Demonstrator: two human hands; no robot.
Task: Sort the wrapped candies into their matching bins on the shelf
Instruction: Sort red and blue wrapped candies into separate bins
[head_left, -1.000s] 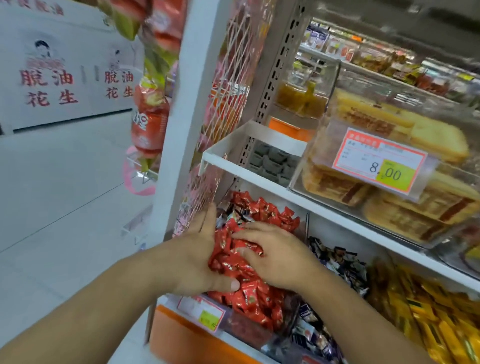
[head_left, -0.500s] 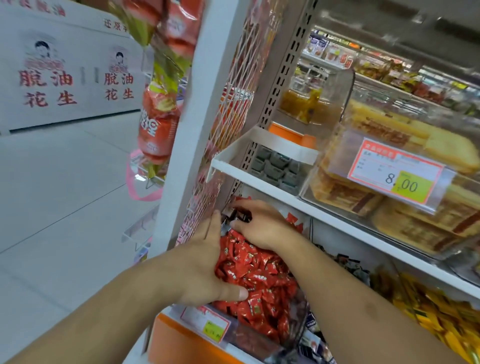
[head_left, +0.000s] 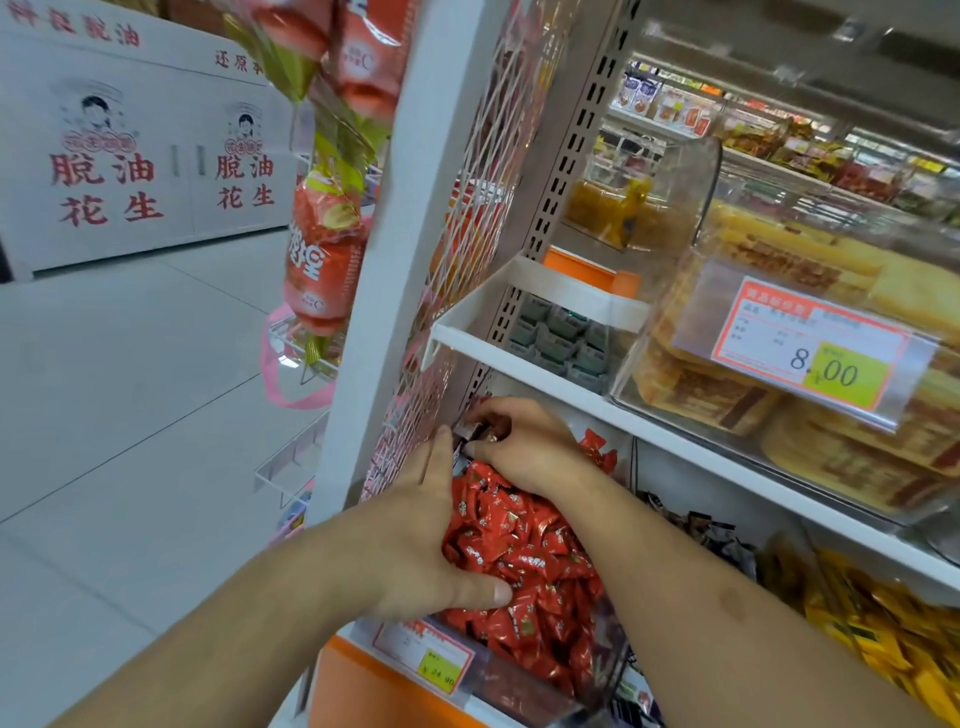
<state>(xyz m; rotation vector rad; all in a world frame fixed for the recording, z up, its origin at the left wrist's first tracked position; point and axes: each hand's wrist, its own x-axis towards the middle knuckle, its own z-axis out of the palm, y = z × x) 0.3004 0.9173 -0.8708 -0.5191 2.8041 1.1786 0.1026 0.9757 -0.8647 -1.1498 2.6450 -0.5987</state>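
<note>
A white store shelf (head_left: 545, 364) fills the right side of the view. Under its lower board sits a clear bin (head_left: 597, 670) heaped with red wrapped candies (head_left: 524, 551); this bin is the landmark for everything that follows. Above the bin and to its right, on the board, a clear case holds flat cakes (head_left: 727, 384) behind a price tag (head_left: 815, 343) reading 8.00. To the right of the bin lie dark wrapped candies (head_left: 711, 535), then yellow ones (head_left: 883, 623). The left hand (head_left: 415, 540) rests on the bin's left side, fingers straight and together, thumb pressed on the red heap. The right hand (head_left: 524, 441) reaches to the back of the bin, fingers curled and pinching a small dark wrapped candy (head_left: 480, 431). A second price tag (head_left: 426, 657) hangs on the bin's front.
</note>
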